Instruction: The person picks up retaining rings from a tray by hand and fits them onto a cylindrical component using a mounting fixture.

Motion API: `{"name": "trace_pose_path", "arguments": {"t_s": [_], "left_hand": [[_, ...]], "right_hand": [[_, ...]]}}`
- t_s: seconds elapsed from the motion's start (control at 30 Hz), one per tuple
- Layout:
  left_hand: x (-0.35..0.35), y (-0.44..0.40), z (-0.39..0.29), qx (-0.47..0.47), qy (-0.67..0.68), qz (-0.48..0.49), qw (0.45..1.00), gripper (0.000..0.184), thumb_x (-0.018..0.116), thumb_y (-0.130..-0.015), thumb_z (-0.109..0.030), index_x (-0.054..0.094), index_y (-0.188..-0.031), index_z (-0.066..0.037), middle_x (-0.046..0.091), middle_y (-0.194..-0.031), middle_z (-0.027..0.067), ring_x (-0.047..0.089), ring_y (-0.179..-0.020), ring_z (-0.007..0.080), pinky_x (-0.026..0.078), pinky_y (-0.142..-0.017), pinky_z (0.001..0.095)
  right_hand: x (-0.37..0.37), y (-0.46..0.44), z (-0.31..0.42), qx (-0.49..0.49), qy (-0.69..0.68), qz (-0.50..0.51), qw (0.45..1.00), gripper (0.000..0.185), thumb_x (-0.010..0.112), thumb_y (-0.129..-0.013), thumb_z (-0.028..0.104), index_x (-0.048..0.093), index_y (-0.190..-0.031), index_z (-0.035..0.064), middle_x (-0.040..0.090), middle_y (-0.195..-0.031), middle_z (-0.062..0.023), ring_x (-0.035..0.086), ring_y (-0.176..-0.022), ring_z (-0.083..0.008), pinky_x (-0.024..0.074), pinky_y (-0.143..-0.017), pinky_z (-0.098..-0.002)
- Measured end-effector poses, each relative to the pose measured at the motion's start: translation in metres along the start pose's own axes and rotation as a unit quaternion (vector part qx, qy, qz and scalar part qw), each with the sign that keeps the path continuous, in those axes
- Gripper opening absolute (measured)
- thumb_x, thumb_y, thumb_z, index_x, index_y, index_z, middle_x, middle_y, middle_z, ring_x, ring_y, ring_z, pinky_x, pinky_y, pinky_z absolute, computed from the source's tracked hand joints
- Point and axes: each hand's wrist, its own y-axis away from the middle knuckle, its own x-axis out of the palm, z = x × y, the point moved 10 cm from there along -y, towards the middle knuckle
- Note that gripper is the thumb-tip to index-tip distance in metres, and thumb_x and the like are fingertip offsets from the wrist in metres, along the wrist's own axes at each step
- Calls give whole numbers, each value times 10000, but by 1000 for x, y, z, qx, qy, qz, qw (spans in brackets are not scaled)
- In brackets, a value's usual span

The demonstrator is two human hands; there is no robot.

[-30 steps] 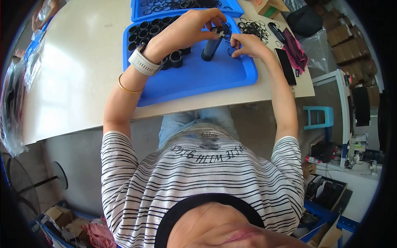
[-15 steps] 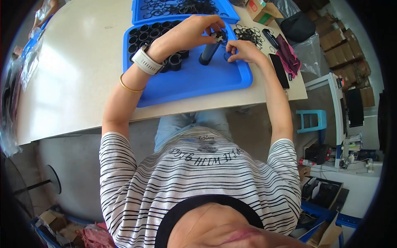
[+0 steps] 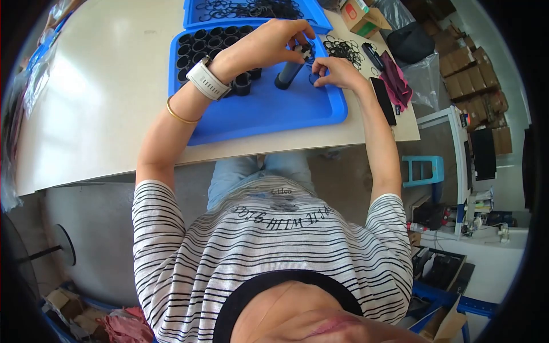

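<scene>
My left hand [image 3: 274, 43] is closed around the top end of a dark grey cylinder [image 3: 289, 73], which stands tilted on the blue tray [image 3: 263, 114]. Pale and black parts show at the cylinder's top, between my fingers. Just right of it, my right hand [image 3: 338, 73] pinches what looks like a thin black ring [image 3: 313, 78], partly hidden by the fingertips. Rows of short black tubes [image 3: 214, 43] stand in the tray's left part, behind my left wrist.
Another blue tray [image 3: 257, 23] with many black rings lies behind. More loose rings [image 3: 343, 50] lie on the table [image 3: 97, 86], near an opened carton [image 3: 363, 17], a phone [image 3: 383, 100] and a maroon cloth [image 3: 396, 83]. A blue stool [image 3: 422, 170] stands right of the table.
My left hand has shifted slightly at the cylinder's top, its fingers lying a little differently. My right hand stays in its pinch close beside it. The whole view has shifted slightly.
</scene>
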Motion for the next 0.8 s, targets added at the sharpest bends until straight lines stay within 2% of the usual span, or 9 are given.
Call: {"name": "trace_pose_path", "arguments": {"t_s": [0.1,0.23,0.3,0.4,0.57,0.73,0.8], "left_hand": [[0,0,-1,7,-21,0,1000,484,820,-786,-74,633,-1232,-43,717,-1002,104,664,-897,215,545,-840,339],[7,1,5,-4,-37,24,999,557,832,-773,-87,601,-1279,-53,706,-1076,126,673,-966,251,548,-878,371],[9,2,9,-8,-44,31,999,577,833,-774,-95,589,-1296,-57,701,-1110,134,676,-993,265,549,-893,385],[6,1,5,21,-41,22,999,607,837,-774,-117,572,-1317,-60,688,-1162,145,676,-1033,281,546,-916,401],[-2,-3,1,13,-57,4,998,523,821,-817,-169,601,-1270,-30,705,-1121,152,684,-1016,285,550,-911,399],[-24,-8,-17,78,-15,-48,996,452,805,-840,-216,646,-1226,-41,729,-1045,151,708,-991,277,565,-876,376],[-33,-10,-23,61,16,-59,996,362,761,-811,-136,653,-1118,23,722,-942,205,721,-897,344,574,-780,416]], "right_hand": [[-1,-1,5,-27,26,-6,999,363,860,-706,179,684,-1009,84,687,-841,-46,676,-838,-185,518,-766,-331],[-1,-4,2,-34,31,-8,999,356,859,-708,176,686,-1006,85,684,-836,-48,674,-832,-185,517,-762,-333],[1,-4,-1,-23,29,3,999,409,877,-687,282,707,-1026,130,693,-865,-27,691,-848,-197,529,-756,-339],[-3,-2,4,-35,56,-9,998,361,874,-693,273,719,-982,123,696,-847,-26,689,-826,-186,527,-717,-334],[2,-6,-5,-49,31,-2,998,280,862,-710,265,733,-902,107,702,-804,-26,682,-786,-175,519,-701,-328],[3,-5,-2,-40,9,20,999,235,844,-736,251,732,-865,90,699,-776,-23,651,-747,-145,500,-699,-303],[5,-7,-4,-36,4,29,999,228,840,-743,245,730,-861,84,693,-768,-21,642,-742,-138,495,-698,-300]]}}
